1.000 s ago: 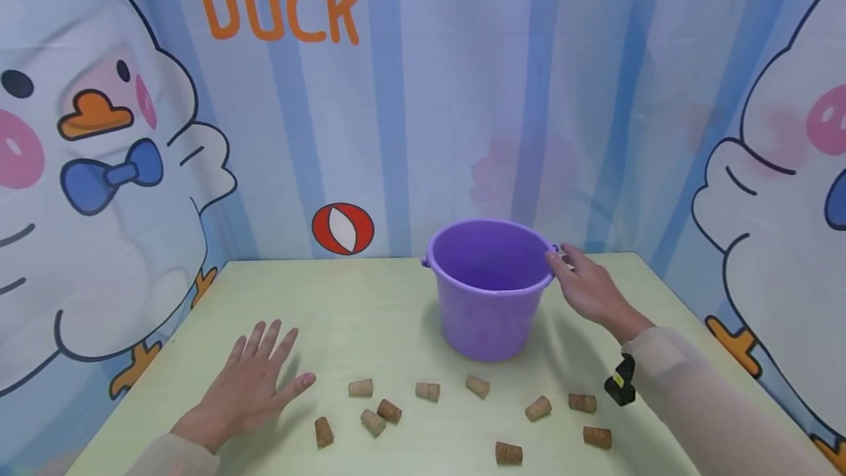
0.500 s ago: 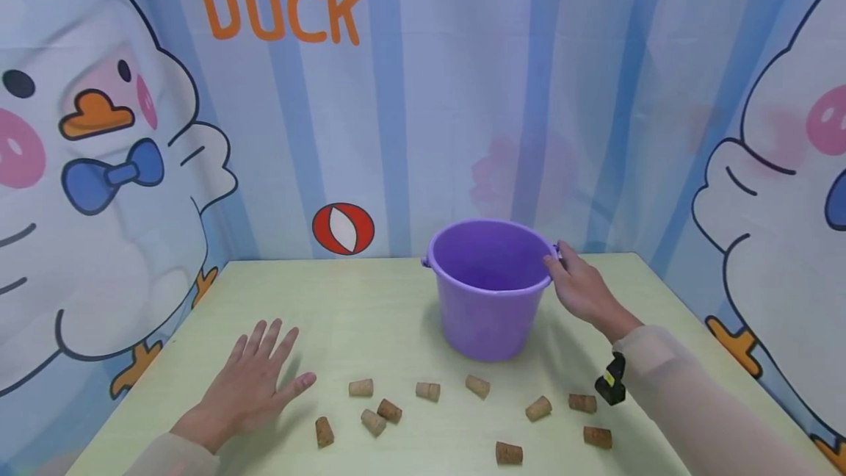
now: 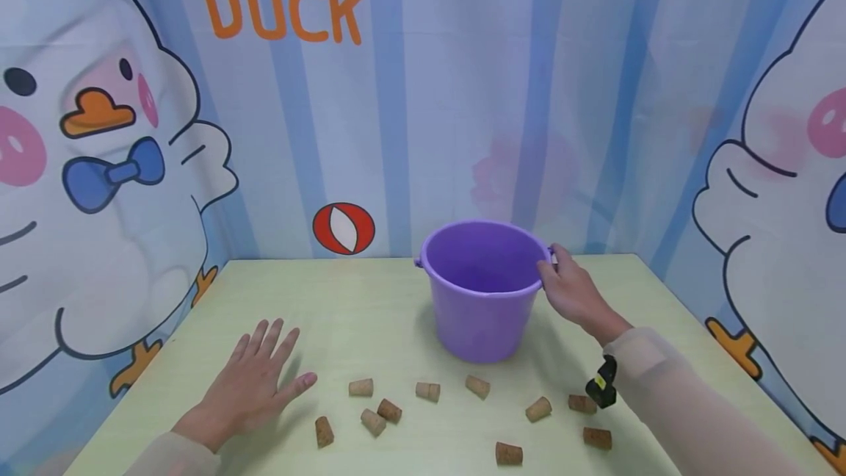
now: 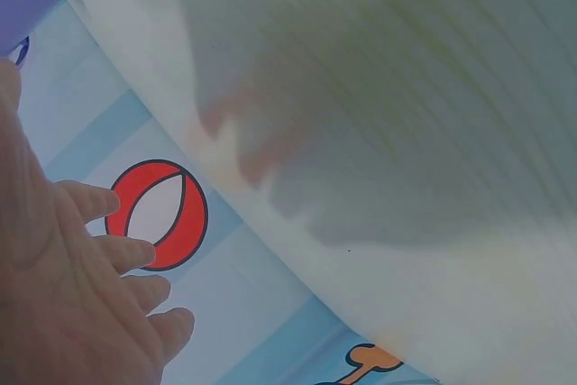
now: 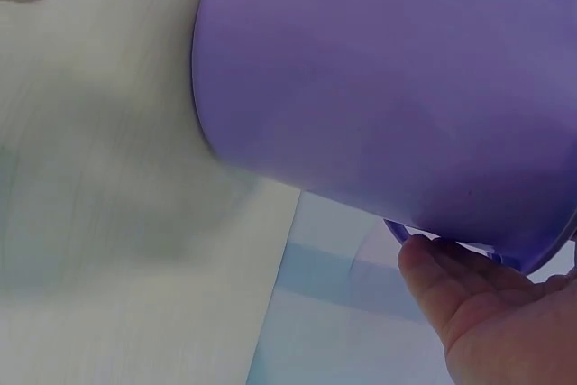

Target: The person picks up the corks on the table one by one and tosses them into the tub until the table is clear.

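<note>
A purple plastic bucket [image 3: 485, 325] stands upright toward the back of the table, its inside bare where it shows. My right hand [image 3: 576, 291] grips its rim at the right side, the thumb on the near side of the edge. In the right wrist view, fingers [image 5: 469, 290] lie by the rim and the thin purple handle [image 5: 395, 231]. Over the left part of the table is my left hand [image 3: 247, 380], palm down with fingers straight and spread, holding nothing. Several corks lie scattered before the bucket, among them a pale cork [image 3: 360, 388] nearest the left thumb.
More corks lie to the front right, such as a brown cork [image 3: 509, 453] and another brown cork [image 3: 598, 438]. The pale green table [image 3: 317, 300] ends at a striped blue curtain [image 3: 449, 94] printed with ducks. A black strap device [image 3: 602, 382] hangs at the right wrist.
The right hand has closed on the bucket's rim, and the bucket has shifted slightly left with it. The left hand and the corks stay where they were.
</note>
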`<state>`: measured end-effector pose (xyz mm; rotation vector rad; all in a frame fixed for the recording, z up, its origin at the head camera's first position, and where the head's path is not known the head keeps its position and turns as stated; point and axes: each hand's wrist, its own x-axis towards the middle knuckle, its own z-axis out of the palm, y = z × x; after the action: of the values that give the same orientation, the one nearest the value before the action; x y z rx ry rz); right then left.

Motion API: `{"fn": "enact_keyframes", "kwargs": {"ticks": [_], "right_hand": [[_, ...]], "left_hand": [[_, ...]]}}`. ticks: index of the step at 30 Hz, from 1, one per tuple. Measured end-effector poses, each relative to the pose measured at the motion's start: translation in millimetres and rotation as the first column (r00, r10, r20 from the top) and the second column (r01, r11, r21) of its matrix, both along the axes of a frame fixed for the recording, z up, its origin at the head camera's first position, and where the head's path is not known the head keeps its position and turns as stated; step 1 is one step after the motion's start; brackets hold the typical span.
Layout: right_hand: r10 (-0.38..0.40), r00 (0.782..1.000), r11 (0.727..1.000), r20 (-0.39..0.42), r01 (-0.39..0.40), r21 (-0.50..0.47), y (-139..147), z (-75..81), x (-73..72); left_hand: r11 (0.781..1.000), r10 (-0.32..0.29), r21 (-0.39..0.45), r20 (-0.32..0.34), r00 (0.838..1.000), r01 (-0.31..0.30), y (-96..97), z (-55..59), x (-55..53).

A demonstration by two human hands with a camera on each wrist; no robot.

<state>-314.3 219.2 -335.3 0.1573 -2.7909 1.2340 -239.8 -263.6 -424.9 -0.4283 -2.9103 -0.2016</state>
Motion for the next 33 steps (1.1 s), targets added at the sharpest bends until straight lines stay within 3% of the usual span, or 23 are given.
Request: {"fn": "enact_keyframes", "kwargs": {"ticks": [33], "right_hand": [[0.083, 0.996, 0.996, -0.045, -0.082, 0.017, -35.0, -1.4, 7.1]], "left_hand": [[1.0, -0.01, 0.004, -0.014, 1.0, 0.01, 0.5, -1.0, 1.1]]}}
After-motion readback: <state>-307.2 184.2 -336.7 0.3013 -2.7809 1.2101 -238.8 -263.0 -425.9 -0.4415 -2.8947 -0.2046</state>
